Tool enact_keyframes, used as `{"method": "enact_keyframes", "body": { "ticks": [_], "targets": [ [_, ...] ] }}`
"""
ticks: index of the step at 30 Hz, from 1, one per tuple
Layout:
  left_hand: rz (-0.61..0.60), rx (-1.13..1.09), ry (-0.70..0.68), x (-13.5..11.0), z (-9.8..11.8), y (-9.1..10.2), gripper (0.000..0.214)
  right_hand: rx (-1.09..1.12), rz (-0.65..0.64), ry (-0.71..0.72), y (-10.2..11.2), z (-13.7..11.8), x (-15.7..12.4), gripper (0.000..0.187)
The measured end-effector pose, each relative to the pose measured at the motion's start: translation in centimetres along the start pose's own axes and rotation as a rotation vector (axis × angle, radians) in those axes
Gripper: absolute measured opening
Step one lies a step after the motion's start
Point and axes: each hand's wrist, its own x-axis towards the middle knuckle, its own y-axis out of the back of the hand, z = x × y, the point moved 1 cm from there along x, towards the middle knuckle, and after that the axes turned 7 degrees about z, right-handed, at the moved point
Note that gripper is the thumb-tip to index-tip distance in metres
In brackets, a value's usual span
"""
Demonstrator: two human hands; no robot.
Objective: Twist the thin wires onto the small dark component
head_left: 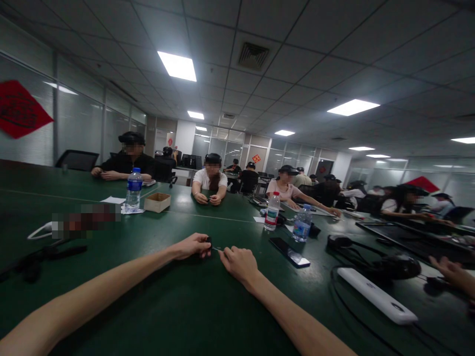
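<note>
Above the green table, both of my hands meet in the middle of the head view. My left hand [193, 245] is closed on a small dark object [210, 242], whose kind I cannot make out. My right hand [239, 263] is closed just to the right of it, its thumb and fingertip pinching a thin pale piece [216, 249]. That piece stretches between the two hands, and its far end meets the dark object. Fingers partly cover both items. To the right of my right hand lies a black phone [289, 252].
A small open cardboard box [157, 202] and a water bottle [134, 190] stand ahead left. Two more bottles [272, 211] stand ahead right. Black headphones [374, 257] and a white power strip [376, 295] with cables lie right. Another person's hand [451, 271] reaches in there. Several people sit around.
</note>
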Motion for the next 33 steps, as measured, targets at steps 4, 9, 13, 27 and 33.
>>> {"method": "enact_keyframes", "body": {
  "ticks": [4,9,13,27,33],
  "targets": [
    [-0.126,0.117,0.018,-0.3,0.6,-0.4,0.034,0.020,-0.026,-0.155,-0.5,0.9,0.3,0.052],
    [0.035,-0.023,0.023,0.1,-0.2,-0.3,0.033,0.055,-0.034,-0.055,-0.4,1.1,0.4,0.053],
    [0.097,-0.129,0.063,0.5,-0.9,-0.1,0.033,0.046,-0.039,0.092,0.1,0.7,0.3,0.055],
    [0.086,-0.153,0.081,1.0,-1.7,0.1,0.035,0.009,0.007,0.016,-0.3,0.6,0.3,0.053],
    [0.070,-0.070,0.079,0.9,-1.7,0.1,0.036,0.030,-0.031,0.044,-0.4,0.7,0.3,0.055]
  ]
}}
